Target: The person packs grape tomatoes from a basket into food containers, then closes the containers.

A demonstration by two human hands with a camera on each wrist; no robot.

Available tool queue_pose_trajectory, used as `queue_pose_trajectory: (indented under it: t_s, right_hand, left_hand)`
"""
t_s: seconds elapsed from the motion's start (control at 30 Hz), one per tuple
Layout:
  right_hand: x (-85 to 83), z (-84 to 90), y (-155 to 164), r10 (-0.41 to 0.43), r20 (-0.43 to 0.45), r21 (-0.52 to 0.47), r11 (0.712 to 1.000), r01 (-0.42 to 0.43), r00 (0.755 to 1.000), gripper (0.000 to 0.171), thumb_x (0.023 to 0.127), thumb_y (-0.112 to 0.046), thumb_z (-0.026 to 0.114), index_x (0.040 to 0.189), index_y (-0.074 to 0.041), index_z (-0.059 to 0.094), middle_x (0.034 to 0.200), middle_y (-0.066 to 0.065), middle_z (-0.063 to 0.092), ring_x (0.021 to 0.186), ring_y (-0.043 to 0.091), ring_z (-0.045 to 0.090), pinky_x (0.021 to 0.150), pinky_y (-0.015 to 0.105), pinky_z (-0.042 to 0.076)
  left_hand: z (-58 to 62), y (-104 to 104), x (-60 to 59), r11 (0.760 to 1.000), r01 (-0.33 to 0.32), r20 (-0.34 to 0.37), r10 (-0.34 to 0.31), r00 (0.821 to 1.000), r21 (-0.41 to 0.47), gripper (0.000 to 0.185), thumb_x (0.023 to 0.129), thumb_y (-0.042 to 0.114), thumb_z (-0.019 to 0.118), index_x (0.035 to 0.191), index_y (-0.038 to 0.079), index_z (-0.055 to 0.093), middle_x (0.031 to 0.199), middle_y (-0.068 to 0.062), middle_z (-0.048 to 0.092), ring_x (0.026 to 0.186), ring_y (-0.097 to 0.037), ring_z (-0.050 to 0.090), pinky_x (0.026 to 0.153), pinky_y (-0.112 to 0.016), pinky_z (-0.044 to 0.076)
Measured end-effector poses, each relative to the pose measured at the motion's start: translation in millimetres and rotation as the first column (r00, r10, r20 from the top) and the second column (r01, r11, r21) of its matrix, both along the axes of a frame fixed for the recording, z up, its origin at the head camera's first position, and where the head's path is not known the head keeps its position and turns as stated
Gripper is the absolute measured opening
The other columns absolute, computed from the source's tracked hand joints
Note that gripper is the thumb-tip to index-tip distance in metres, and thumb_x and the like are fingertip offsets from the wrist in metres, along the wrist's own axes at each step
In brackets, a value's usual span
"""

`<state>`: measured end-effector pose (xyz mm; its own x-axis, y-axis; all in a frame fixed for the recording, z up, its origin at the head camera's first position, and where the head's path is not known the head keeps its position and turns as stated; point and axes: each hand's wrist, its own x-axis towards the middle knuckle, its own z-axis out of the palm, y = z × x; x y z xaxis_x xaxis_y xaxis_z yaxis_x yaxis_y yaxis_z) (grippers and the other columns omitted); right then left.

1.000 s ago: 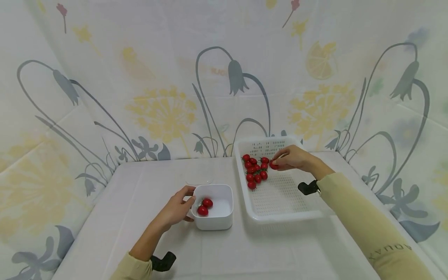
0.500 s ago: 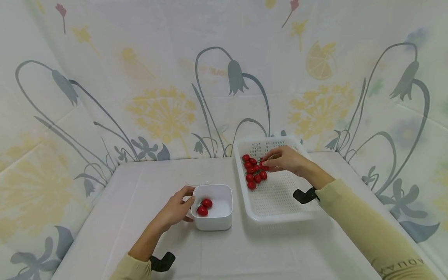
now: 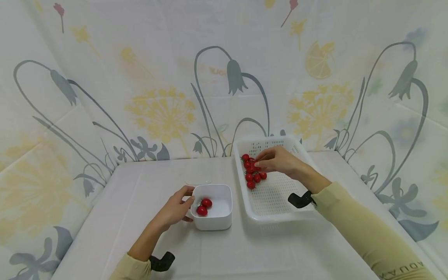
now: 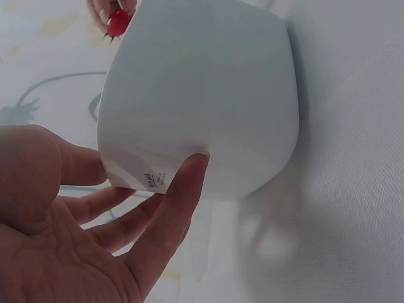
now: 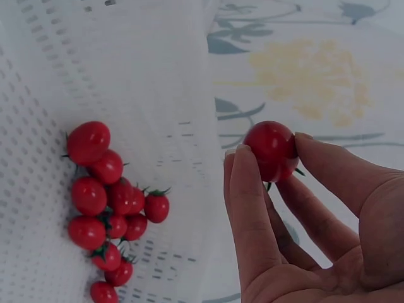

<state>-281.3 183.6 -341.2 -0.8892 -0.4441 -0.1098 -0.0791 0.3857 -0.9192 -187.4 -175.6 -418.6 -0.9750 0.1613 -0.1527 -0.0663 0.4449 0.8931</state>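
Note:
My left hand (image 3: 176,208) holds the left side of a white square box (image 3: 214,222), thumb at its rim and fingers against its outer wall. Two red cherry tomatoes (image 3: 204,207) with green stems lie inside the box. My right hand (image 3: 284,162) pinches a single cherry tomato (image 5: 270,150) between thumb and fingertips, raised over the left part of a white perforated basket (image 3: 246,202). Below it, several more cherry tomatoes (image 5: 88,196) are bunched against the basket's left side, partly covered by the hand in the head view.
Box and basket stand side by side on a table with a white cloth (image 3: 245,252). Behind the box shows the thin curved outline of something clear (image 3: 198,182). A flower-printed curtain (image 3: 161,77) hangs at the back and sides. Black mounts (image 3: 300,200) sit at both wrists.
The right hand, with its cherry tomato, has moved left across the basket, from beside the bunch to over it. The left hand and the box have stayed in place.

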Motion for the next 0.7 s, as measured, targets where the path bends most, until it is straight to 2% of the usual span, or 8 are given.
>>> queue_pose_trajectory:
  t_s: [0.3, 0.5, 0.6, 0.7]
  right_hand:
    - [11.8, -0.5, -17, -0.020, -0.116, 0.042, 0.999, 0.025, 0.993, 0.030, 0.095, -0.015, 0.072, 0.119, 0.003, 0.070, 0.112, 0.016, 0.071, 0.096, 0.028, 0.070, 0.086, 0.036, 0.058]
    - [21.8, 1.3, -33, -0.037, -0.121, -0.002, 0.999, 0.037, 0.992, 0.026, 0.095, -0.015, 0.073, 0.115, 0.000, 0.072, 0.109, 0.013, 0.074, 0.092, 0.025, 0.072, 0.082, 0.030, 0.059]
    - [27.4, 2.3, -40, -0.025, -0.106, -0.024, 0.999, 0.023, 0.994, 0.026, 0.095, -0.016, 0.073, 0.116, 0.000, 0.071, 0.108, 0.013, 0.075, 0.091, 0.023, 0.073, 0.080, 0.031, 0.060]
    - [32.4, 0.9, -48, 0.000, -0.094, -0.049, 0.999, -0.005, 0.996, 0.027, 0.095, -0.015, 0.073, 0.117, 0.000, 0.071, 0.106, 0.013, 0.076, 0.093, 0.026, 0.075, 0.083, 0.035, 0.062]
  left_hand:
    - [0.6, 0, -0.1, 1.000, 0.007, -0.005, -0.007, 1.000, 0.003, 0.036, 0.107, 0.015, 0.052, 0.142, 0.007, 0.052, 0.144, -0.020, 0.052, 0.108, -0.033, 0.064, 0.064, -0.041, 0.064]
    - [0.9, 0, -0.1, 1.000, 0.004, -0.008, -0.004, 1.000, -0.001, 0.036, 0.107, 0.015, 0.052, 0.142, 0.007, 0.052, 0.144, -0.019, 0.052, 0.108, -0.033, 0.064, 0.064, -0.041, 0.064]
    - [0.9, 0, -0.4, 1.000, 0.003, -0.010, -0.003, 1.000, -0.001, 0.035, 0.107, 0.015, 0.052, 0.141, 0.007, 0.052, 0.144, -0.019, 0.052, 0.108, -0.032, 0.064, 0.064, -0.041, 0.064]
    - [0.7, 0, -0.8, 1.000, 0.001, -0.009, -0.001, 1.000, -0.002, 0.035, 0.107, 0.015, 0.052, 0.141, 0.008, 0.052, 0.144, -0.019, 0.052, 0.108, -0.032, 0.064, 0.063, -0.041, 0.064]
